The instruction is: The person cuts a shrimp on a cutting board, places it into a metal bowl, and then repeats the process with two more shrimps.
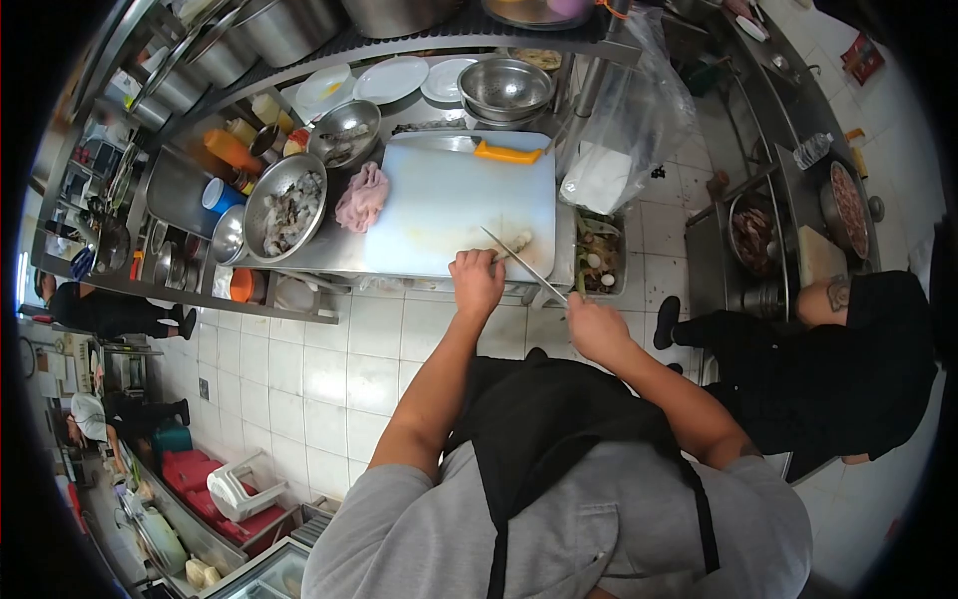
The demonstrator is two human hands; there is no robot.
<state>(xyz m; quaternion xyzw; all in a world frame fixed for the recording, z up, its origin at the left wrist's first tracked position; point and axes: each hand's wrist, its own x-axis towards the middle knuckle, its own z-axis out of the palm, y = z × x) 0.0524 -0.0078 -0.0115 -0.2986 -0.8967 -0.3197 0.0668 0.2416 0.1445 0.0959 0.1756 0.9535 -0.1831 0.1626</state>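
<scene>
White cutting board [424,190] as the clock's centre, 12 towards the top of the view; at 4 o'clock on it lies 1 small pale piece [520,241], near the board's lower edge; the right hand [597,329], off the board between 4 and 5, is closed round the handle of a steel knife [537,275], whose blade slants towards 11 and passes just beside the piece; whether they touch I cannot tell; the left hand [479,282] is at 6 o'clock, fingers bent at the board's edge near the blade; whether they pinch anything I cannot tell.

A yellow-handled knife [507,151] lies along the board between 12 and 1; a pink cloth [362,198] is bunched against the edge at 9; beyond it stands a metal bowl [255,215] of greyish shrimp, with a smaller bowl [356,112] at 10; a metal colander [506,85] is between 12 and 1, past the yellow-handled knife; a clear plastic bag [639,110] hangs at 2; a scrap bin [621,272] sits at 4, below board level, 2 whitish round things in it.
</scene>
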